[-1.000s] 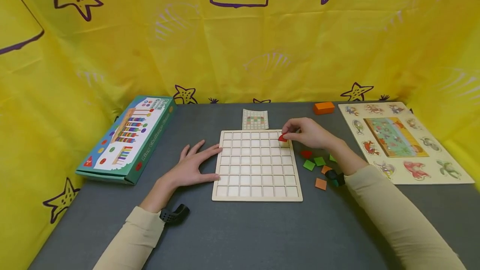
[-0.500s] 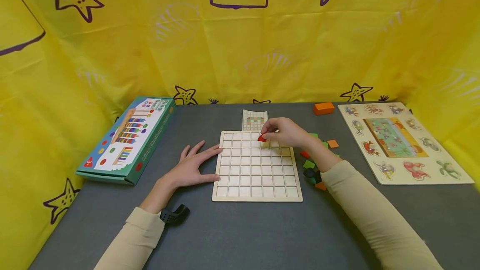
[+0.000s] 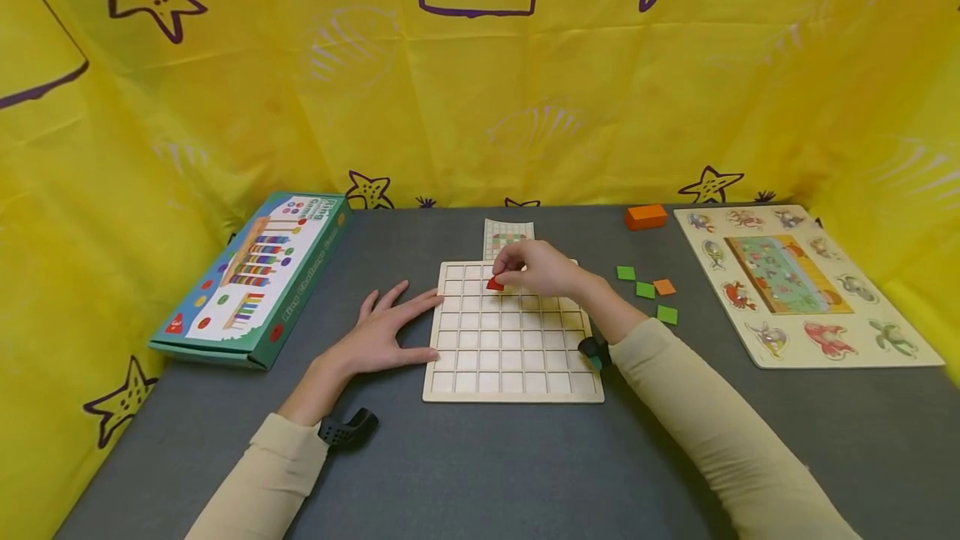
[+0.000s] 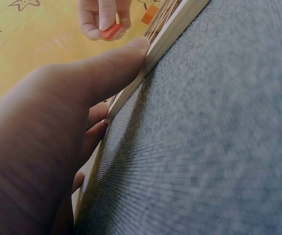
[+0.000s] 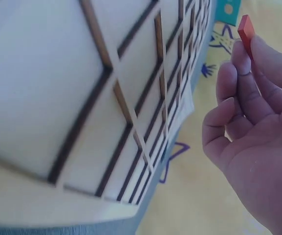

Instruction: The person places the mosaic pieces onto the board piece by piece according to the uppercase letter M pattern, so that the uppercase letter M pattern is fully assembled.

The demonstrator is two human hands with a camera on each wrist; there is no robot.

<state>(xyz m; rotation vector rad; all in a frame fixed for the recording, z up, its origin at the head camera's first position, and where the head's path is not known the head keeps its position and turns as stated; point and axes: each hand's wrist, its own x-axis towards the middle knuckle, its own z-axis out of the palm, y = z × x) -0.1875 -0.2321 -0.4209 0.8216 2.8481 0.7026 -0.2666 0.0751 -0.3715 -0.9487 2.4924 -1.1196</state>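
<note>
Curtain [image 3: 465, 107]: yellow cloth, creased, purple starfish print. Table [image 3: 450, 473]: dark grey, fine-textured. Puzzle [image 3: 797, 346]: flat pale panel at right, sea-creature shapes around a picture. Box [image 3: 247, 273]: glossy printed top, green sides, lying flat at left, set at an angle.

Grid [image 3: 517, 397]: pale wood, near square, raised strips around shallow square wells. Flat, roughly square-on to the person. Gap to box on the left; gap to puzzle on the right, with loose tiles in it. Table surface runs past the near rim.

Left hand [image 3: 384, 336]: fingers spread, thumb and index against grid's left edge. Right hand [image 3: 543, 267]: over the far rows, thumb and fingertip pinching the red tile.

Card [image 3: 508, 236]: thin, gridded print, just beyond the far rim, partly behind the right hand. Block [image 3: 646, 217]: solid orange, long axis roughly left-right. Green tiles [image 3: 645, 290] and orange tile [image 3: 664, 287]: flat squares, right of grid.

Red tile [image 3: 494, 283]: thin, flat-faced, held off the grid above the far rows. Stands on edge, long axis near upright, one corner up. Fingers hide part; full outline unclear.
</note>
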